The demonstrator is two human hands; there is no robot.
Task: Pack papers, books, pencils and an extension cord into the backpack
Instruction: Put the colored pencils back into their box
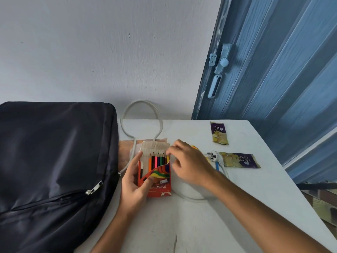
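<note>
From the head camera, a white table [228, 207] stands against a pale wall, with a blue door [273, 70] to the right behind it. A dark backpack [51, 157] lies on the left part of the table, its zipper pull [94, 188] showing near the front pocket.

Just right of the backpack, the left hand [133, 183] grips a red pencil box [156, 179], thumb on the front and fingers curled round the left edge. The box's flap is open at the top, and the tips of the coloured pencils [159, 159] stand in a row inside.

The right hand [187, 165] reaches in from the right, its fingers bent at the top right corner of the box; it seems to pinch the flap or a pencil tip there, though the view is too blurred to tell which.

A white cord [142, 114] loops behind the box toward the wall and runs on round under the right forearm. Its plug [213, 156] lies right of the right hand, touching one snack packet [238, 160]. A second packet [218, 133] lies farther back, apart from the first. Something brownish lies under the box, between it and the backpack.
</note>
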